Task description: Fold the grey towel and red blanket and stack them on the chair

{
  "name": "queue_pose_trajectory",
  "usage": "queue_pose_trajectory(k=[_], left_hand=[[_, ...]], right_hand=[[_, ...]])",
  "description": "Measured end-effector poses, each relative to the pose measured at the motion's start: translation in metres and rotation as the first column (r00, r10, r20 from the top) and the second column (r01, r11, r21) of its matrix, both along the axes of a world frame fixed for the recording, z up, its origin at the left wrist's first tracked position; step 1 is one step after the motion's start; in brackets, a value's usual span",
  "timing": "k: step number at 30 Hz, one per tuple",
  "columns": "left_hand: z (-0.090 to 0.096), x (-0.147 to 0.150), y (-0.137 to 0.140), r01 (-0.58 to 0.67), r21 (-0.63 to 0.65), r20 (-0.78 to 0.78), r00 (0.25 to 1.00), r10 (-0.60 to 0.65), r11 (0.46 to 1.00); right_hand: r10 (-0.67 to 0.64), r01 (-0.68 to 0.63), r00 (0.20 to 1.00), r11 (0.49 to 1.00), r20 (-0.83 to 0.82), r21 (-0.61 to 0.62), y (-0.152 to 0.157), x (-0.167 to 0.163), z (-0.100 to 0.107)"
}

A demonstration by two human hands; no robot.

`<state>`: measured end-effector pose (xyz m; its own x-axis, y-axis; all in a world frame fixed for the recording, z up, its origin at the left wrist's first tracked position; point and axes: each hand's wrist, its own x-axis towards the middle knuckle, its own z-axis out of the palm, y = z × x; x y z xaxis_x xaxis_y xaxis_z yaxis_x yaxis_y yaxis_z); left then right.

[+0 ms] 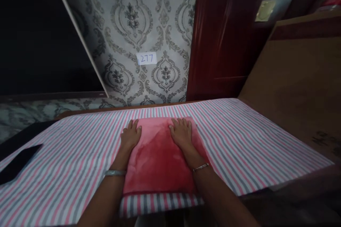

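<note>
A folded piece of plush pink-red cloth (162,163) lies flat in front of me, its nap showing lighter and darker patches. My left hand (131,134) rests palm down at its far left corner, fingers stretched out. On its far right part my right hand (181,133) lies flat with the fingers spread. Both hands press on the cloth without gripping it. Underneath is a pink, grey and white striped sheet (87,156) that covers the table. I wear a bangle on each wrist.
A dark flat object (20,163) lies on the sheet at the left. A large dark screen (45,39) stands behind on the left. A cardboard box (298,81) rises along the right side. A card marked 277 (146,58) is on the patterned wall, beside a dark red door (223,42).
</note>
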<state>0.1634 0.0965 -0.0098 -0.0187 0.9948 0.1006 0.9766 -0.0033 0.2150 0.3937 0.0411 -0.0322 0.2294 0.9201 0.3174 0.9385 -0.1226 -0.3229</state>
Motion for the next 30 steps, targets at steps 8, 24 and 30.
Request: queue_pose_trajectory(k=[8,24,30], left_hand=[[-0.007,0.0,0.0,-0.03,0.019,-0.033,0.999,0.031,0.999],[0.064,0.017,-0.061,0.215,0.018,-0.065,0.975,-0.213,0.977],[0.019,0.03,-0.131,0.491,0.037,-0.123,0.866,-0.484,0.87]], right_hand=[[0.021,-0.021,0.999,1.0,0.034,-0.009,0.0,0.006,-0.006],[0.021,-0.018,0.999,0.998,0.05,-0.053,-0.05,0.019,0.047],[0.04,-0.018,0.987,0.99,0.157,-0.14,-0.106,-0.012,0.001]])
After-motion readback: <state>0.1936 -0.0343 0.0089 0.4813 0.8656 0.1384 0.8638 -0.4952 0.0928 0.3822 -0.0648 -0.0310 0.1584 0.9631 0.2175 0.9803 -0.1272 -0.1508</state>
